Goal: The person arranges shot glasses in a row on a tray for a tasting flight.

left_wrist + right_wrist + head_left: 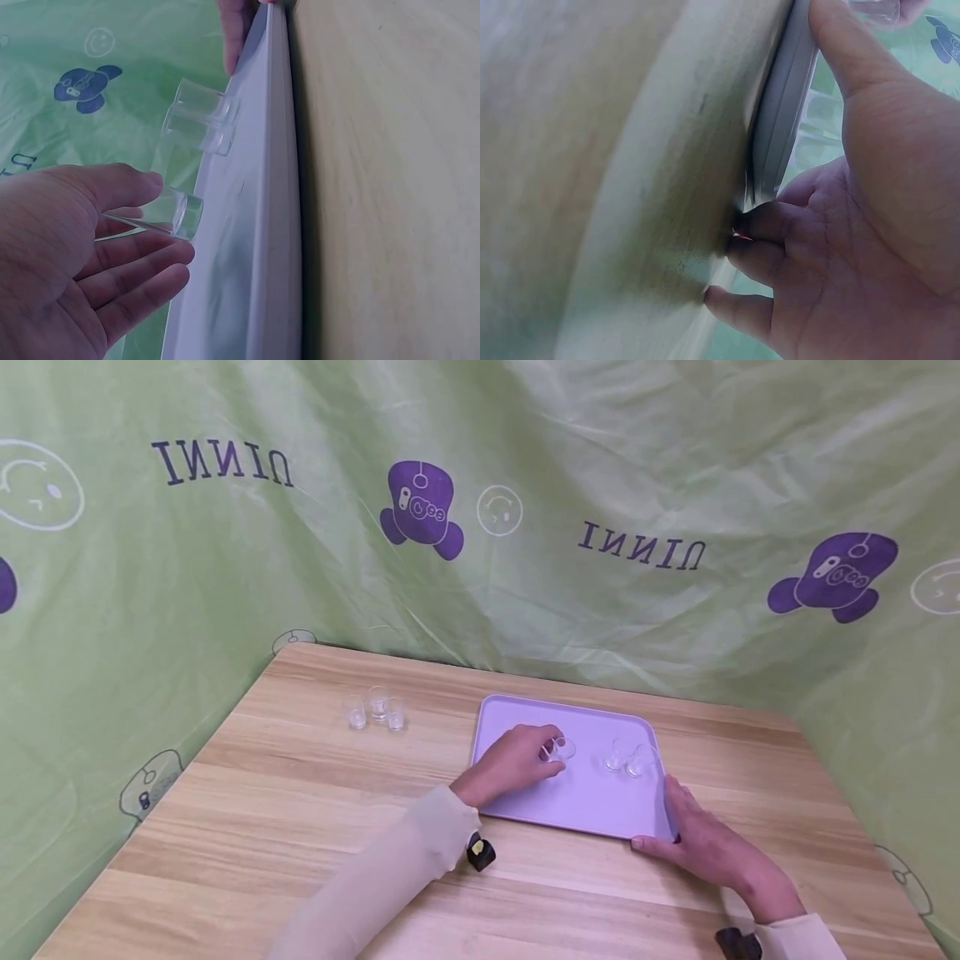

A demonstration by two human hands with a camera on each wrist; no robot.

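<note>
My left hand (517, 762) holds a small clear shot glass (561, 750) between thumb and fingers, over the middle of the purple tray (555, 802). The left wrist view shows this glass (187, 216) with its thick base close to the tray surface. My right hand (708, 845) grips the tray's near right corner, thumb along the front edge and fingers along the right side. In the right wrist view the fingertips (754, 259) reach down to the table beside the tray rim (780, 112). Two more shot glasses, one (615, 756) beside another (637, 762), stand on the tray's right part.
Three clear glasses stand grouped on the wooden table (300, 827) at the far left: one at left (356, 716), one behind (378, 703), one at right (395, 717). A green printed curtain (337, 568) hangs around the back and sides.
</note>
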